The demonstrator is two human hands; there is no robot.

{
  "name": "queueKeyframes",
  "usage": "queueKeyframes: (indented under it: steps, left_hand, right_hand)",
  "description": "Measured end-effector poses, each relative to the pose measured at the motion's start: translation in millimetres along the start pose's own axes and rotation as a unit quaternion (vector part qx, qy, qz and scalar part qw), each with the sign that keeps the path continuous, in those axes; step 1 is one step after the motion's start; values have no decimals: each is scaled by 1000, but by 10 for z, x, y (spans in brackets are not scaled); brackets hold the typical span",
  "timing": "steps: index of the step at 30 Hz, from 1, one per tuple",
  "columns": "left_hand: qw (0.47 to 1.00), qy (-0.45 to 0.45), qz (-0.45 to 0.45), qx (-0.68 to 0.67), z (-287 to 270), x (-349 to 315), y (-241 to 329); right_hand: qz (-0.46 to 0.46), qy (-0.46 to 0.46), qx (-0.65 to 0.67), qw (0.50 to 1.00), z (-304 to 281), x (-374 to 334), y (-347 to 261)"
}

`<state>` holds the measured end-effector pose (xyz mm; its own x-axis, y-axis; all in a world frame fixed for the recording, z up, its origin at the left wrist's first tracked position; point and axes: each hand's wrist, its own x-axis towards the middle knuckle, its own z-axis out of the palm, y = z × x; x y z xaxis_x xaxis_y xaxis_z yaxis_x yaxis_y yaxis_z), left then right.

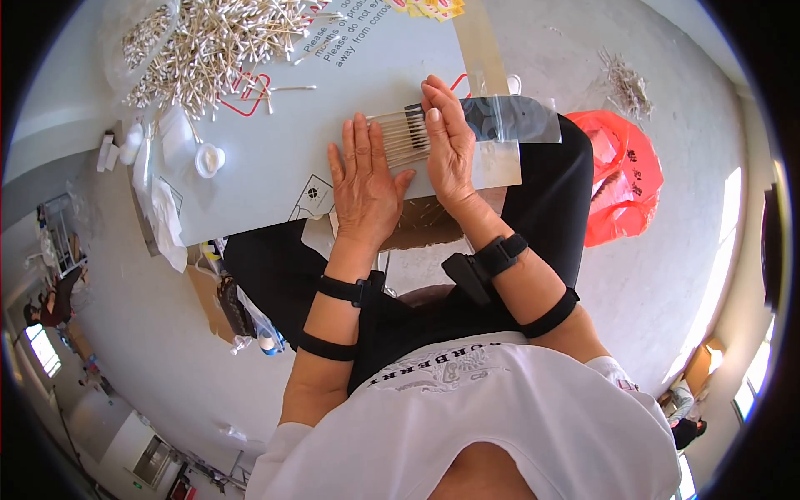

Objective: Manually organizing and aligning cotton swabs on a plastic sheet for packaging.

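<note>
A row of cotton swabs [398, 140] lies side by side on a grey board [267, 162], between my two hands. My left hand [364, 187] rests flat at the row's left end, its fingers stretched and slightly apart. At the other end my right hand [452, 148] stands on its edge against the swabs, with fingers extended and nothing visible gripped in them. Beyond it, a dark see-through plastic bag [533, 119] lies toward the board's right edge. Part of a dark printed patch shows over the swabs near my right fingers; I cannot tell whether the swabs are inside the bag.
A big heap of loose cotton swabs [212, 50] spills across the far left. Below it stands a small round white container [209, 159]. Brown tape [479, 50] runs along the board's right side. A red plastic bag [625, 175] sits on the right, beyond my knee.
</note>
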<state>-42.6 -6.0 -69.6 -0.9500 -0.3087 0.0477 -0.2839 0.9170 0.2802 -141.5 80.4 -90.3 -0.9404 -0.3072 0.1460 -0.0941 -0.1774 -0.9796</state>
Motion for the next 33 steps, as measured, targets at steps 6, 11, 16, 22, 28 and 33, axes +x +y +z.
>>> queueKeyframes:
  steps: [6, 11, 16, 22, 28, 33]
  left_hand:
    - [940, 146, -23, -309, 77, 157, -63]
    - [816, 174, -76, -546, 63, 356, 156]
    - [793, 204, -77, -569, 140, 369, 108]
    - [997, 24, 28, -74, 32, 172, 85]
    - [999, -2, 26, -32, 48, 159, 116]
    - [1000, -2, 21, -21, 66, 164, 124]
  right_hand:
    - [27, 5, 41, 999, -54, 29, -43]
    - [16, -16, 19, 1000, -32, 7, -8]
    - [52, -8, 50, 997, -87, 59, -39]
    - [-1, -207, -219, 954, -426, 231, -265]
    - [-110, -228, -385, 887, -386, 305, -174]
    - [-122, -266, -366, 883, -446, 391, -209]
